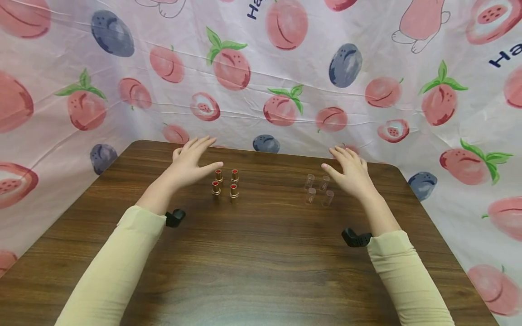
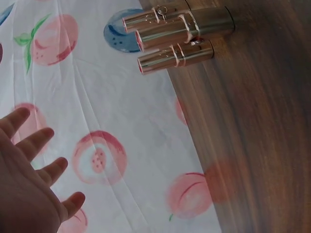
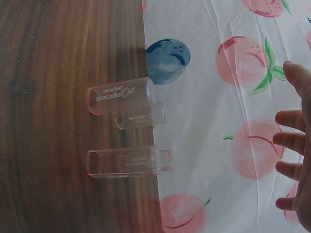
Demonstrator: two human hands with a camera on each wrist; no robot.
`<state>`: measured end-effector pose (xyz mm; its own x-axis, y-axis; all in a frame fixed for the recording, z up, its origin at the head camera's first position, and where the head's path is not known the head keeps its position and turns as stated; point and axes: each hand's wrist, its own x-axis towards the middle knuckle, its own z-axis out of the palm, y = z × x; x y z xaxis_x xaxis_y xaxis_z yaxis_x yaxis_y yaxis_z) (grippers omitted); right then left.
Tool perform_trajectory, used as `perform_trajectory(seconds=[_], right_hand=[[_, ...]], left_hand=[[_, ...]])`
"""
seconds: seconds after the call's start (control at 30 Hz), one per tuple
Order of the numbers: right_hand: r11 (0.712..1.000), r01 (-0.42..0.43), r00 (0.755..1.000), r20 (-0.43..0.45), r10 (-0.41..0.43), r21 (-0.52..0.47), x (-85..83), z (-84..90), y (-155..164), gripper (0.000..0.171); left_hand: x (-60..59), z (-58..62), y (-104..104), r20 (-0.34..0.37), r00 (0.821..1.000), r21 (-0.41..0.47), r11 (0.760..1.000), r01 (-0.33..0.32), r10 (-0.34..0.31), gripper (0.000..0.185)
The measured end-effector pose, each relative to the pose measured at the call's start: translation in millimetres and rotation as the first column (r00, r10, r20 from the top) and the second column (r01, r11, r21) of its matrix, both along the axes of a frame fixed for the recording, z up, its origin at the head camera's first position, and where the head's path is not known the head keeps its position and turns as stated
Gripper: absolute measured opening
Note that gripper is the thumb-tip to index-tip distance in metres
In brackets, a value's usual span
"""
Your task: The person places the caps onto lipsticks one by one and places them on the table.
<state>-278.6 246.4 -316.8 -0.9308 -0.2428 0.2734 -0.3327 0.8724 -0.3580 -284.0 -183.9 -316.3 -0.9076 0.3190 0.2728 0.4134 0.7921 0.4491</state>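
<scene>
Several uncapped gold lipsticks with red tips stand upright in a small cluster on the dark wooden table. My left hand hovers just left of them, fingers straight and spread, holding nothing. In the left wrist view the gold lipsticks show close together and my fingers are apart from them. Several clear plastic caps stand to the right. My right hand hovers beside them, fingers spread and empty. The right wrist view shows the clear caps and my fingers away from them.
A white cloth printed with peaches and plums hangs behind and beside the table. Cream sleeves cover both forearms, and a black wrist mount sits on each. The table's front half holds bare wood.
</scene>
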Motion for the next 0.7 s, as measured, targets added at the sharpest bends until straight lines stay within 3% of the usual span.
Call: perform_trajectory(seconds=[0.33,0.7], right_hand=[[0.998,-0.032,0.997,-0.066,0.029,-0.048,7.0,-17.2,-3.2,0.061],[0.995,-0.047,0.997,-0.065,0.041,-0.091,10.6,-36.0,-9.2,0.058]], left_hand=[[6.4,-12.8,-15.2,0.014,1.000,0.051,0.999,0.008,-0.009,0.076],[10.2,-28.8,-25.8,0.140,0.990,0.132,0.991,0.009,-0.028,0.081]])
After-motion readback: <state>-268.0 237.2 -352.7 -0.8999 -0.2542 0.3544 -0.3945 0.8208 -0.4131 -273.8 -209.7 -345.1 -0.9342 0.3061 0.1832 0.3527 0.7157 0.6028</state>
